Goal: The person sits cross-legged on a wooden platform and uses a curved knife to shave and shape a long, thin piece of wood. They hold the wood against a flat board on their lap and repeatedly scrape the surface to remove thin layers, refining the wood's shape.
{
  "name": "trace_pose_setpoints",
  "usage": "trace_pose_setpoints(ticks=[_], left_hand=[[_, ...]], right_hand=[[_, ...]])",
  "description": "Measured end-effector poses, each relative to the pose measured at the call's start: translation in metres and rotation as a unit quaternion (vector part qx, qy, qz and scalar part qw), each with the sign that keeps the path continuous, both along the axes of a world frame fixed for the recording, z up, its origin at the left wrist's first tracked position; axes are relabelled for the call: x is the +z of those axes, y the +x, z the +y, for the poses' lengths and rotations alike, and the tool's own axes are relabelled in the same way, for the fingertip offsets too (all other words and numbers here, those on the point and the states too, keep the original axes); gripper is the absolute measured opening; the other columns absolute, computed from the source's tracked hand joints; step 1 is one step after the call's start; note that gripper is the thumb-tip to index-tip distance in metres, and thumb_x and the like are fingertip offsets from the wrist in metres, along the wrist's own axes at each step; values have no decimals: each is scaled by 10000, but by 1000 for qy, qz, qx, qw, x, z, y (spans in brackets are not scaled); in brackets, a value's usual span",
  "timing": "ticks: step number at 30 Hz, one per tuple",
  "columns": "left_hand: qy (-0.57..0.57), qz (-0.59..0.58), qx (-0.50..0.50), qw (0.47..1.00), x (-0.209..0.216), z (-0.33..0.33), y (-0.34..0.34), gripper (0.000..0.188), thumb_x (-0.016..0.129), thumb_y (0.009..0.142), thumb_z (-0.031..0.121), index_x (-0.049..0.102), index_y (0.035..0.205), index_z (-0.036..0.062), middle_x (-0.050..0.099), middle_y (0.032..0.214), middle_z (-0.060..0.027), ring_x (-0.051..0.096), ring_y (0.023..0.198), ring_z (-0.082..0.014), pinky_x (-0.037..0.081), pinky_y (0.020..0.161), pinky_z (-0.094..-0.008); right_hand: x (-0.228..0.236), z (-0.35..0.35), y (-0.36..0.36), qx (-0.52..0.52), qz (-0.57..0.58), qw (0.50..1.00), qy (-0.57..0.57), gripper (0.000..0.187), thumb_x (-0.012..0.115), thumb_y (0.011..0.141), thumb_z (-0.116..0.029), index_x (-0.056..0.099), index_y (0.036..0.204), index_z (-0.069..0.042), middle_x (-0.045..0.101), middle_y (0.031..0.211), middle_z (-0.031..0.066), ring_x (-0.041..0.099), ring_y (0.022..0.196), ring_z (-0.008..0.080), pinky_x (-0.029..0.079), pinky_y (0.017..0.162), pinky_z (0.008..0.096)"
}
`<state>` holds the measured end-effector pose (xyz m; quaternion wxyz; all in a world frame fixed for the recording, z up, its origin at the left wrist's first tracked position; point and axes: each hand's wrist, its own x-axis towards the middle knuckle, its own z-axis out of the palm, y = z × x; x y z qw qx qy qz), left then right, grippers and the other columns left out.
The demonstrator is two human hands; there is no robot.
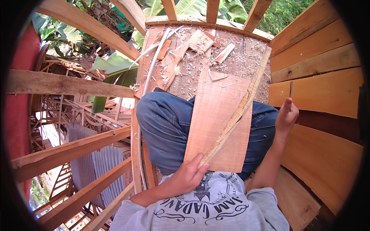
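Observation:
My left hand is closed round the near end of a long, rough-edged strip of split wood or bamboo. The strip slants away to the far right, with a dark split along its middle. Under it, a flat rectangular wooden board lies across my lap, over blue jeans. Off to the right, my right hand is raised and closed round a knife. Only the narrow blade shows, pointing up and away from the strip; the fingers hide the handle.
Shavings and wood offcuts litter the plank floor ahead. A long thin pale strip lies along the left edge. Slatted wooden rails stand at left, with a drop beyond them. A plank wall closes the right side.

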<state>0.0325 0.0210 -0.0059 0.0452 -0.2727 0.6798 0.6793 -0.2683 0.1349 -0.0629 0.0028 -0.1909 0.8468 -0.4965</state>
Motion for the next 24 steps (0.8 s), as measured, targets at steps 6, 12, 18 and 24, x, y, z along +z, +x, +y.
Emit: trace_pose_setpoints(ticks=[6, 12, 18, 24], left_hand=[[63, -12, 85, 994, -8, -21, -12, 190, 450, 969, 165, 431, 987, -23, 436, 567, -60, 415, 487, -94, 331, 451, -276], [-33, -4, 18, 999, 14, -15, -26, 191, 459, 958, 131, 426, 1014, -49, 445, 534, -103, 460, 460, -136, 335, 443, -308], [-11, -1, 20, 1000, 16, -8, -21, 174, 445, 963, 142, 437, 1006, -26, 454, 559, -78, 453, 473, -132, 351, 459, -296], [-15, 9, 30, 999, 10, -9, -16, 176, 408, 986, 185, 439, 963, 14, 426, 557, 16, 406, 460, -62, 341, 442, -232]], right_hand=[[10, -10, 75, 201, -27, 974, 100, 671, 645, 720, -626, 404, 546, -25, 373, 447, 114, 398, 413, 306, 332, 416, 359], [5, -24, 91, 222, 118, 961, 116, 767, 623, 486, -819, 412, 524, -82, 370, 419, 31, 468, 367, 205, 371, 385, 305], [0, -30, 58, 175, 173, 963, 109, 785, 614, 475, -832, 381, 525, -85, 352, 417, 26, 429, 354, 205, 344, 376, 298], [-7, -35, 59, 166, 184, 962, 112, 777, 622, 465, -823, 385, 538, -87, 361, 425, 28, 432, 365, 208, 344, 377, 302]])
